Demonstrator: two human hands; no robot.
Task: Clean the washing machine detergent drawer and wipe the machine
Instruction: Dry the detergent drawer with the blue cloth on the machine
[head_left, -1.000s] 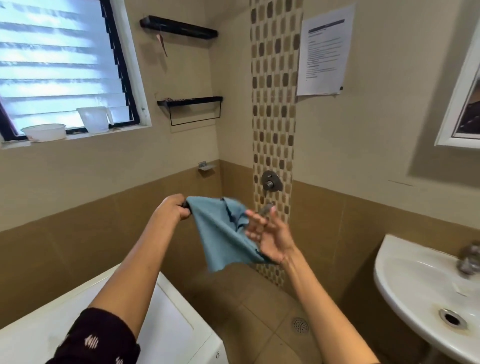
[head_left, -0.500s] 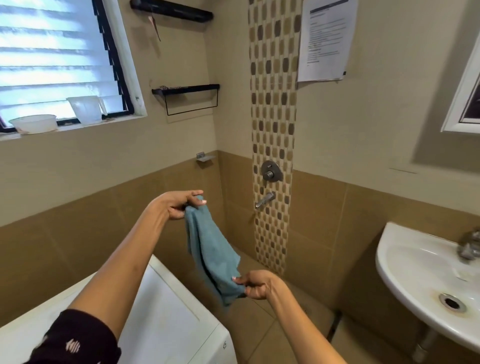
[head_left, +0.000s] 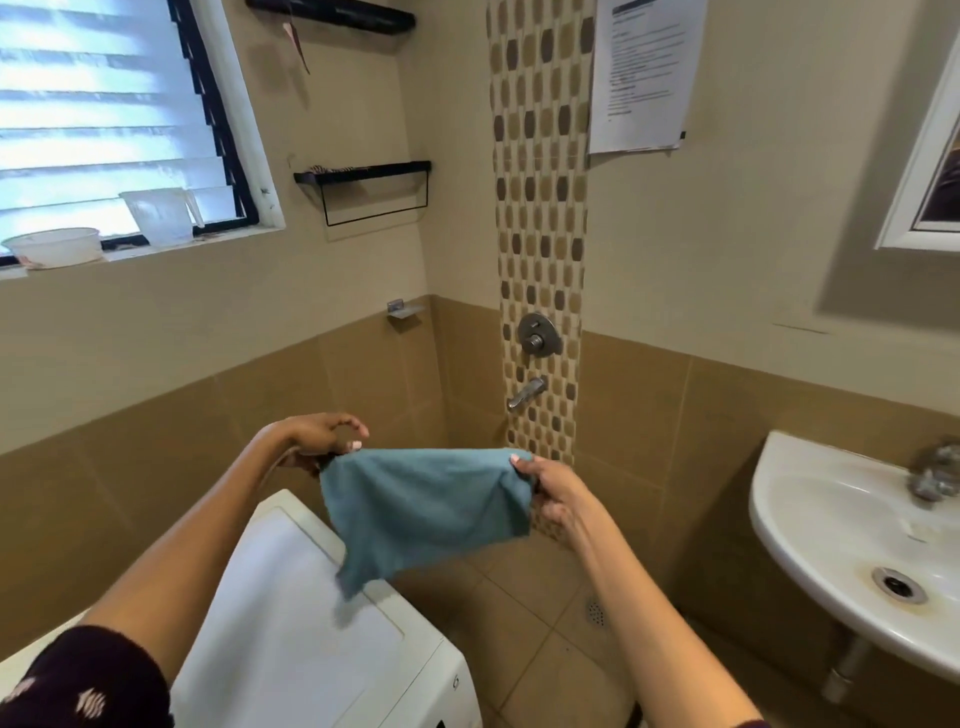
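Observation:
A blue-grey cloth (head_left: 421, 509) hangs stretched in the air between my two hands. My left hand (head_left: 319, 439) pinches its upper left corner. My right hand (head_left: 553, 491) grips its upper right corner, with the fingers curled round the fabric. The cloth's lower edge droops over the far corner of the white washing machine (head_left: 291, 639), whose flat top fills the lower left. The detergent drawer is out of view.
A white wall basin (head_left: 831, 530) with a metal tap (head_left: 935, 475) juts out at the right. A wall spout (head_left: 525, 393) and mixer knob (head_left: 537, 335) sit on the mosaic strip ahead. A floor drain (head_left: 596, 613) lies between machine and basin. Tubs stand on the window sill (head_left: 156, 249).
My right hand rose from the cloth's lower end up to the level of my left hand and pulled rightward, spreading the hanging cloth out flat between both hands.

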